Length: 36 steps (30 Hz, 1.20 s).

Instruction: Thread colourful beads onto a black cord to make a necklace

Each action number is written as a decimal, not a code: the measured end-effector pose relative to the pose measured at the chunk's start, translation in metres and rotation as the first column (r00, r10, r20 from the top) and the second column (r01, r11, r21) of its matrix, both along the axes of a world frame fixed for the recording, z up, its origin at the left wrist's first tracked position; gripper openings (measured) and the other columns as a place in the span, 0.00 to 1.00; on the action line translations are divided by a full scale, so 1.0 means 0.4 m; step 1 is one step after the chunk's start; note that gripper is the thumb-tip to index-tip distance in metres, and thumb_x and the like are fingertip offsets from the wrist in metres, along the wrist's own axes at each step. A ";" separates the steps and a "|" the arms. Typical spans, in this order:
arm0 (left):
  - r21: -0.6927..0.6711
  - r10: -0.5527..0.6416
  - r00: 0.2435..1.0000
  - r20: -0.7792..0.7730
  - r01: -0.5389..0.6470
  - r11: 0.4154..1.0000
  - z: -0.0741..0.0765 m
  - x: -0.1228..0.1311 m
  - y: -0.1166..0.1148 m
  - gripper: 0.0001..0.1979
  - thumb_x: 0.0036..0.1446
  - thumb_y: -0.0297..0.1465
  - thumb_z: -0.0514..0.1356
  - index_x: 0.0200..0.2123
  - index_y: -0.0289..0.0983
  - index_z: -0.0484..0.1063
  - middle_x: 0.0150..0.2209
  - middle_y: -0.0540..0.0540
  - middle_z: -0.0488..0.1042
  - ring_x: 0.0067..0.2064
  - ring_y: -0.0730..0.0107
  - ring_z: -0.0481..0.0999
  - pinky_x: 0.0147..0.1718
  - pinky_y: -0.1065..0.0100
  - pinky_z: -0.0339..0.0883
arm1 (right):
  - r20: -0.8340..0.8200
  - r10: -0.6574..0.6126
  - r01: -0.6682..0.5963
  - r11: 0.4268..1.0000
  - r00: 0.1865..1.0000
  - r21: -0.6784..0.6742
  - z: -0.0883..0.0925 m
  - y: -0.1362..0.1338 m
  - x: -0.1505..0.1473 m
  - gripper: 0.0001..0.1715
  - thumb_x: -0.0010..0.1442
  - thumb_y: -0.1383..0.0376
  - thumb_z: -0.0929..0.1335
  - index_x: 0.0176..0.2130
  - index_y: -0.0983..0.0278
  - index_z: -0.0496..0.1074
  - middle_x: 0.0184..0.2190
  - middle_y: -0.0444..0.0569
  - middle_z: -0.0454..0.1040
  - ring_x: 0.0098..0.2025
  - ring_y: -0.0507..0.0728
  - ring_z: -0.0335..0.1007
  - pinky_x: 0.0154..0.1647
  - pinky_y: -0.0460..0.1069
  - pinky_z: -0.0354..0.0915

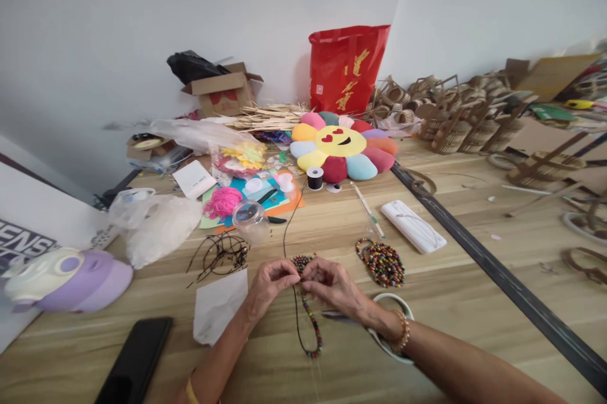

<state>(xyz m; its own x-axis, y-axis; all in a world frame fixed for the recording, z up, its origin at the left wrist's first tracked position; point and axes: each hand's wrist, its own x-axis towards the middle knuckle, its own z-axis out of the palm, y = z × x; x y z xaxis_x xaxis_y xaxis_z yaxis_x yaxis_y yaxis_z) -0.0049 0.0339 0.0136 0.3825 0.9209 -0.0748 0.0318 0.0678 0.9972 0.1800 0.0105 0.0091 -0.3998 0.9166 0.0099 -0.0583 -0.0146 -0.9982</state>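
Note:
My left hand (pixel 272 282) and my right hand (pixel 332 285) meet at the middle of the wooden table (pixel 455 284), fingers pinched on a beaded piece (pixel 300 261) of small coloured beads. A black cord strung with beads (pixel 310 327) hangs in a loop from between my hands toward me. The cord runs away to a black thread spool (pixel 315 178). A finished mat of coloured beads (pixel 382 262) lies just right of my right hand. My right wrist, wearing a beaded bracelet (pixel 403 332), rests over a white bowl (pixel 396 300).
A black phone (pixel 135 363) and white paper (pixel 219 306) lie near left. Tangled black cord (pixel 220 253), a clear jar (pixel 250 219), plastic bags (pixel 156 222), a purple and white gadget (pixel 66 277), a flower cushion (pixel 340 146), a red bag (pixel 346 67) and wooden baskets (pixel 455 119) surround.

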 end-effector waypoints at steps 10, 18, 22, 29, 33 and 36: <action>0.073 0.230 0.956 -0.183 -0.220 0.973 0.007 0.009 0.001 0.13 0.50 0.39 0.61 0.25 0.34 0.74 0.24 0.49 0.73 0.30 0.69 0.71 0.33 0.72 0.64 | 0.104 -0.094 0.079 0.987 0.990 0.142 -0.017 0.010 0.002 0.12 0.58 0.60 0.66 0.29 0.66 0.68 0.20 0.41 0.62 0.23 0.48 0.55 0.24 0.44 0.53; 0.269 0.380 0.823 -0.422 -0.286 0.919 -0.017 -0.001 0.013 0.15 0.51 0.40 0.58 0.27 0.34 0.75 0.25 0.46 0.76 0.28 0.66 0.72 0.31 0.69 0.64 | 0.042 -0.128 0.128 0.992 0.991 0.011 -0.017 0.013 -0.005 0.17 0.55 0.54 0.68 0.30 0.66 0.67 0.18 0.40 0.63 0.19 0.48 0.57 0.20 0.43 0.53; 0.350 0.326 0.784 -0.528 -0.149 0.925 -0.020 -0.001 0.011 0.10 0.51 0.33 0.57 0.27 0.34 0.76 0.26 0.45 0.77 0.27 0.67 0.72 0.29 0.69 0.64 | 0.035 -0.148 0.149 0.989 0.988 -0.016 -0.016 0.012 -0.008 0.17 0.53 0.54 0.69 0.30 0.66 0.67 0.18 0.40 0.63 0.19 0.48 0.57 0.19 0.43 0.54; 0.381 0.309 0.777 -0.549 -0.096 0.920 -0.025 -0.002 0.013 0.05 0.48 0.27 0.60 0.26 0.37 0.77 0.27 0.46 0.77 0.28 0.65 0.74 0.31 0.67 0.66 | 0.020 -0.158 0.158 0.987 0.987 -0.003 -0.018 0.013 -0.009 0.18 0.53 0.52 0.69 0.30 0.65 0.67 0.19 0.39 0.63 0.19 0.47 0.57 0.19 0.43 0.55; 0.385 0.305 0.794 -0.526 -0.097 0.918 -0.028 -0.001 0.013 0.04 0.48 0.27 0.61 0.26 0.37 0.77 0.26 0.47 0.76 0.27 0.66 0.74 0.30 0.68 0.66 | 0.029 -0.157 0.157 0.988 0.987 0.000 -0.016 0.014 -0.007 0.18 0.53 0.52 0.69 0.30 0.65 0.67 0.18 0.39 0.63 0.19 0.47 0.57 0.19 0.43 0.55; 0.399 0.295 0.802 -0.520 -0.078 0.914 -0.026 0.002 0.012 0.04 0.48 0.26 0.61 0.26 0.37 0.78 0.26 0.47 0.76 0.27 0.67 0.74 0.30 0.69 0.66 | 0.037 -0.150 0.150 0.989 0.988 0.006 -0.014 0.014 -0.007 0.18 0.53 0.52 0.69 0.30 0.65 0.67 0.18 0.39 0.62 0.19 0.47 0.57 0.20 0.43 0.54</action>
<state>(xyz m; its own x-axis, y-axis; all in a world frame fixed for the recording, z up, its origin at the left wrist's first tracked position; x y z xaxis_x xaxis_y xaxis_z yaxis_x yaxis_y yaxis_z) -0.0042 0.0387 0.0032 0.1905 0.9752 0.1122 0.6113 -0.2073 0.7638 0.1774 0.0159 0.0034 -0.2579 0.9662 0.0009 -0.0224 -0.0051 -0.9997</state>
